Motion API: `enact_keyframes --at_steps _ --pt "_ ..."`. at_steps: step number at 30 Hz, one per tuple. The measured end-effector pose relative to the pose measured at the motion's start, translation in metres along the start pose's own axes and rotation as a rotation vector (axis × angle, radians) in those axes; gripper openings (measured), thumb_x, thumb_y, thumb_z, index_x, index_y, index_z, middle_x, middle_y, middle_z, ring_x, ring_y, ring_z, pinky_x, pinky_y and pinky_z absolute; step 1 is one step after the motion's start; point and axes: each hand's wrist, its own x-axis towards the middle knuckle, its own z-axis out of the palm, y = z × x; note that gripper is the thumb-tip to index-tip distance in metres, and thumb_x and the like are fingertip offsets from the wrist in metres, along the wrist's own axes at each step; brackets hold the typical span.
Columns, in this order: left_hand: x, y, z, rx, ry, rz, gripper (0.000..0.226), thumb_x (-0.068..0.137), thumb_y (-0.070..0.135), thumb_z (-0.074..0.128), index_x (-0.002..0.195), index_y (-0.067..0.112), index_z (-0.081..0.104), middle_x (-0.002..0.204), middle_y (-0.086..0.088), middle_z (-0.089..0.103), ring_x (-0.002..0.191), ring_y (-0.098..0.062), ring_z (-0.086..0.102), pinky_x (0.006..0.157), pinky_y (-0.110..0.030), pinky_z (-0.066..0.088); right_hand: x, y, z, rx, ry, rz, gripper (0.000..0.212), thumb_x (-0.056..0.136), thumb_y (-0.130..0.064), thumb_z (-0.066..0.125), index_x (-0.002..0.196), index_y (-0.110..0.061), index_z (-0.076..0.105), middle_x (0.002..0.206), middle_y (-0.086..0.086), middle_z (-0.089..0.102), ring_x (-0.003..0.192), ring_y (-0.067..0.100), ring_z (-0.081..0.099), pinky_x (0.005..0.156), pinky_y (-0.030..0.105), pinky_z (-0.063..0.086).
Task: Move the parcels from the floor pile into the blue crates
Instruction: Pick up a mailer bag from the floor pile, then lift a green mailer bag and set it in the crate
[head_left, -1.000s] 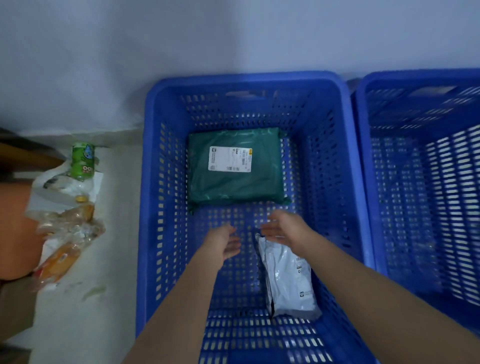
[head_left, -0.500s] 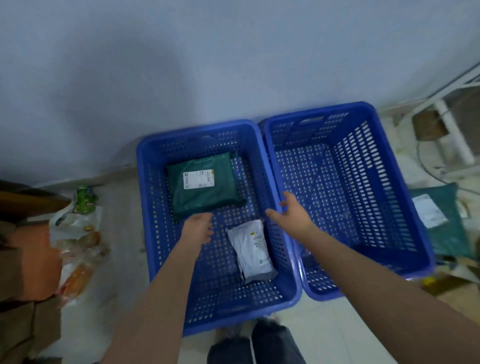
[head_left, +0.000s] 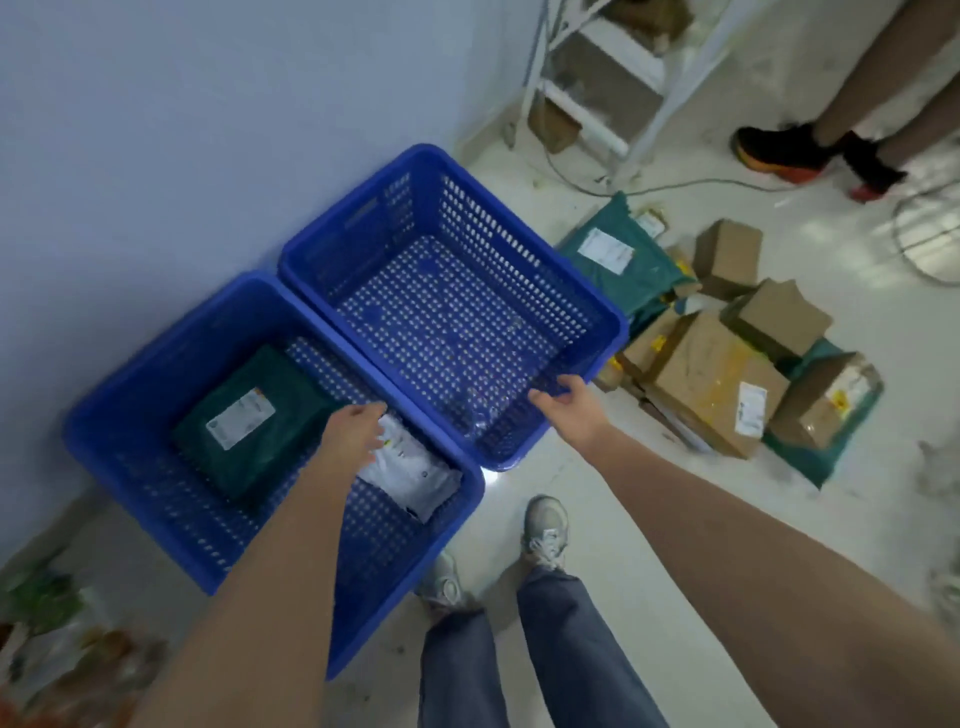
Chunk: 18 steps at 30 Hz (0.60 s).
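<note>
Two blue crates stand side by side against the wall. The left crate (head_left: 130, 467) holds a dark green parcel (head_left: 260, 431) and a white mailer bag (head_left: 415, 478). The right crate (head_left: 597, 312) has nothing in it. My left hand (head_left: 353, 436) hovers over the left crate above the white bag, fingers loosely curled and holding nothing. My right hand (head_left: 571, 410) is over the near rim of the right crate, fingers apart, also with nothing in it. The floor pile (head_left: 722, 374) of brown boxes and green bags lies to the right of the crates.
My own legs and grey shoes (head_left: 543, 530) stand just in front of the crates. Another person's leg and black-and-orange shoe (head_left: 789, 150) are at the top right. A white rack (head_left: 597, 88) and a cable lie behind the pile. Litter (head_left: 52, 649) sits at the bottom left.
The view has swung right and pulled back, so the floor pile and the second person now show. Both hands have drawn back from the white bag, the right one over to the right crate's rim.
</note>
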Motion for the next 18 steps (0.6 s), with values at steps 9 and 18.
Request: enact_keyframes --at_steps 9,18 --pt "-0.017 0.080 0.186 0.321 -0.157 0.092 0.016 0.096 0.027 0.050 0.088 0.013 0.050 0.078 -0.005 0.051 0.068 -0.019 0.051 0.077 -0.037 0.044 0.013 0.093 -0.169 0.272 0.211 0.210 0.062 0.090 -0.041 0.057 0.139 -0.011 0.035 0.134 0.014 0.051 0.120 0.030 0.053 0.105 0.046 0.042" --pt "-0.050 0.108 0.416 0.564 -0.273 0.110 0.014 0.096 0.023 0.048 0.093 0.009 0.049 0.078 -0.003 0.051 0.068 -0.014 0.050 0.066 -0.029 0.046 0.032 0.216 -0.329 0.544 0.317 0.345 0.041 0.091 -0.031 0.058 0.122 -0.008 0.046 0.116 0.016 0.056 0.103 0.030 0.057 0.094 0.039 0.047"
